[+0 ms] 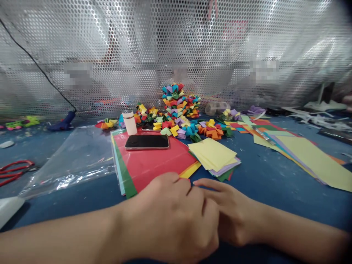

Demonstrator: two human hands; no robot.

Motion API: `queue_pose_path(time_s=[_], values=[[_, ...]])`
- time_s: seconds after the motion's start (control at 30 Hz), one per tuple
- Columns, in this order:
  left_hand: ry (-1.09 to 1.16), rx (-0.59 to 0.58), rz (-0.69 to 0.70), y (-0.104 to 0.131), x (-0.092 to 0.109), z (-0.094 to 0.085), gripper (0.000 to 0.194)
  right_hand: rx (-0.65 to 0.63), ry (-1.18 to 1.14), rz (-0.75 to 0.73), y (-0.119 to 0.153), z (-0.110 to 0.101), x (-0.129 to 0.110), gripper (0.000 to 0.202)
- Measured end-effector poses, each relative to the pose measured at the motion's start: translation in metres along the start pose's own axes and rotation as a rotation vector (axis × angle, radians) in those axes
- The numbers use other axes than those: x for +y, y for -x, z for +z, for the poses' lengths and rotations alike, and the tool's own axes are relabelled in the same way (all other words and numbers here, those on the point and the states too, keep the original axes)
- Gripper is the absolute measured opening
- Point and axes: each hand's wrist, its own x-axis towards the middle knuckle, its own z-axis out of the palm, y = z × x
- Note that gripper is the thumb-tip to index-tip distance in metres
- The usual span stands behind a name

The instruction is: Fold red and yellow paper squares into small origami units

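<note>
My left hand [173,220] is closed in a fist at the front middle of the table, its back turned to me. Against its knuckles rests my right hand [231,209], fingers curled and the forefinger reaching toward the left hand. A small red edge [185,179] shows just above the left knuckles; whether it is held or lies behind, I cannot tell. Whatever is between the hands is hidden. Right behind them lie red paper sheets [156,157] in a clear sleeve and a stack of pale yellow paper squares [213,154].
A black phone [147,142] and a white bottle [129,123] sit on the red sheets. Folded paper pieces [176,104] are heaped behind. Red-handled scissors [16,170] and a blue glue gun [63,123] are left; long paper strips [316,157] right. A perforated metal screen [154,47] closes the back.
</note>
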Motion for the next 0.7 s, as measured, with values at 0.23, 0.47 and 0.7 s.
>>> queue_pose_path(time_s=[0.23, 0.47, 0.7], values=[[0.087, 0.13, 0.02, 0.0, 0.011, 0.007, 0.024, -0.052, -0.077, 0.01, 0.007, 0.0, 0.0, 0.032], [0.25, -0.023, -0.052, 0.057, 0.015, 0.008, 0.043, -0.141, 0.038, -0.075, 0.003, -0.007, 0.0, 0.036], [0.35, -0.05, -0.158, 0.067, -0.006, 0.003, 0.024, -0.136, 0.009, -0.129, 0.005, -0.002, 0.008, 0.024]])
